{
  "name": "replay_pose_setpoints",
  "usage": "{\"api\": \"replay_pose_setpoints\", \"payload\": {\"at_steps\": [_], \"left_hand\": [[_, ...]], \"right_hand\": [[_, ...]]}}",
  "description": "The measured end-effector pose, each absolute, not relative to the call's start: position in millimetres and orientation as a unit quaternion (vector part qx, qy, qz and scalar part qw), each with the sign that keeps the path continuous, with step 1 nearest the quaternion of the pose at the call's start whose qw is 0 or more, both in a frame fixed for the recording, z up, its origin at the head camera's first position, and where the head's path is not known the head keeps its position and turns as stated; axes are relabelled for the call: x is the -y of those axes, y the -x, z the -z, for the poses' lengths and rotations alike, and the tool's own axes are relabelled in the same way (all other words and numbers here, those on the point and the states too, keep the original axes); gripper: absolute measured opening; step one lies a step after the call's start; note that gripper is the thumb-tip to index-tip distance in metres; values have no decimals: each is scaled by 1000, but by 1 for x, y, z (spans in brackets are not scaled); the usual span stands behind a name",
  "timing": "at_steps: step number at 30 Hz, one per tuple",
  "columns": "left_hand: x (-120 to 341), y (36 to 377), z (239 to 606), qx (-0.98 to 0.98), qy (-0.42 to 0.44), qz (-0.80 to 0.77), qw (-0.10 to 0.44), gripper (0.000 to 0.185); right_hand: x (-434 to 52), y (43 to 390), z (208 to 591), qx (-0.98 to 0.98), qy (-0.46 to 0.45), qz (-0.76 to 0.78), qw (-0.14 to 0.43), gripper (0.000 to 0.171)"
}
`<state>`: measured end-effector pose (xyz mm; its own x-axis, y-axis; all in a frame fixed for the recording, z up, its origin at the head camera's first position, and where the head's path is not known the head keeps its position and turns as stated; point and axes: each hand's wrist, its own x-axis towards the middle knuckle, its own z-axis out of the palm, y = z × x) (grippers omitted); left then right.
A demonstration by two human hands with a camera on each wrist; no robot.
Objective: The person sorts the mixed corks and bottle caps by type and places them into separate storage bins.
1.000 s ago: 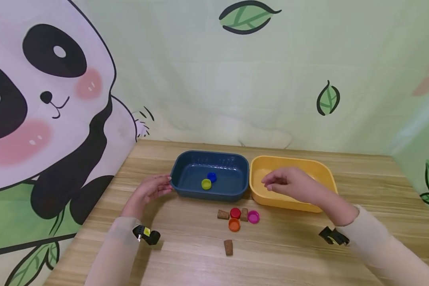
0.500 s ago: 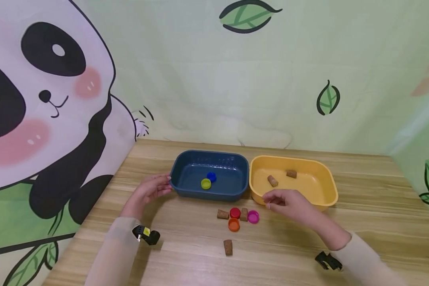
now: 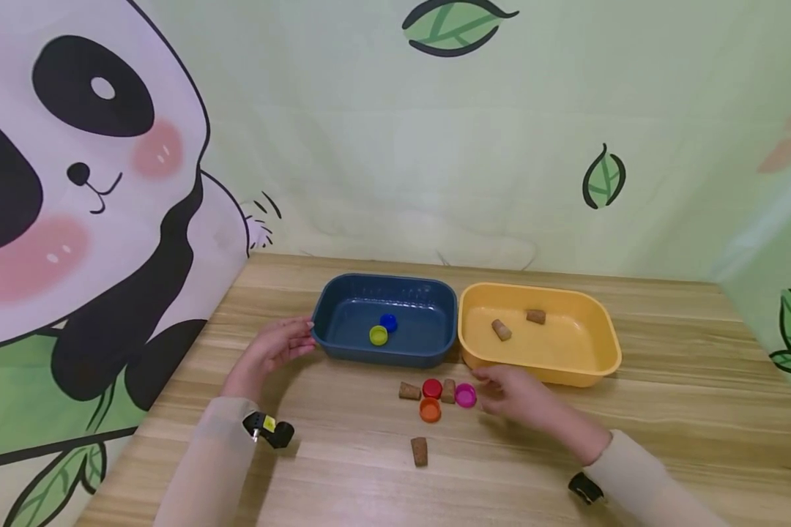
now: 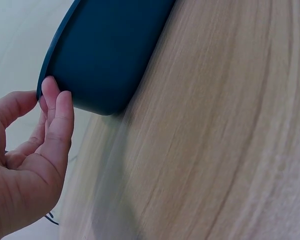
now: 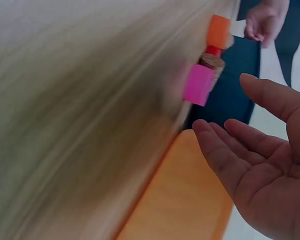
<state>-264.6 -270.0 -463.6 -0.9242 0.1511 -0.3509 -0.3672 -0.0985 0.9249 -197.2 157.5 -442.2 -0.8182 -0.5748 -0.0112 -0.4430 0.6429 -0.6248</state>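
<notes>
From the head view, just below the middle of the frame, we see our right hand (image 3: pixel 510 395) low over the worktop (image 3: pixel 666 410), fingers loose and empty, tips just beside the pink cap (image 3: pixel 465 396). The risk, we judge, lies in the crowding: that cap sits touching a cork (image 3: pixel 448 391), with the red cap (image 3: pixel 432 388) and orange cap (image 3: pixel 430 410) packed against it, so a careless pinch could knock the neighbours away or lift the wrong piece. Our left hand (image 3: pixel 278 348), left of centre, rests fingers against the end of the blue tray (image 3: pixel 343 300); if it lets go, a bump could slide the tray.

In the left wrist view, the fingertips (image 4: pixel 52 92) at the left edge touch the blue tray's (image 4: pixel 110 55) rim, nearly straight, gripping nothing.

In the right wrist view, the right hand (image 5: pixel 260 175) at lower right is spread open, palm showing. The pink cap (image 5: pixel 199 85) in the upper middle looks small, smooth, bright magenta and blurred, near the yellow tray (image 5: pixel 185 200).
</notes>
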Motion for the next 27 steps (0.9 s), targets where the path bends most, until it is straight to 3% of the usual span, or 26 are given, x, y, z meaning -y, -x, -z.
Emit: {"api": "replay_pose_setpoints", "payload": {"at_steps": [11,20,27], "left_hand": [[271,264,465,-651,91,-734,170,16],[271,264,465,-649,89,-736,172,24],[271,265,464,-649,93,-734,175,17]], "right_hand": [[-147,208,455,-913,288,269,108,45],[-143,210,454,-916,297,248,105,38],[-139,212,454,-926,291,217,108,30]]}}
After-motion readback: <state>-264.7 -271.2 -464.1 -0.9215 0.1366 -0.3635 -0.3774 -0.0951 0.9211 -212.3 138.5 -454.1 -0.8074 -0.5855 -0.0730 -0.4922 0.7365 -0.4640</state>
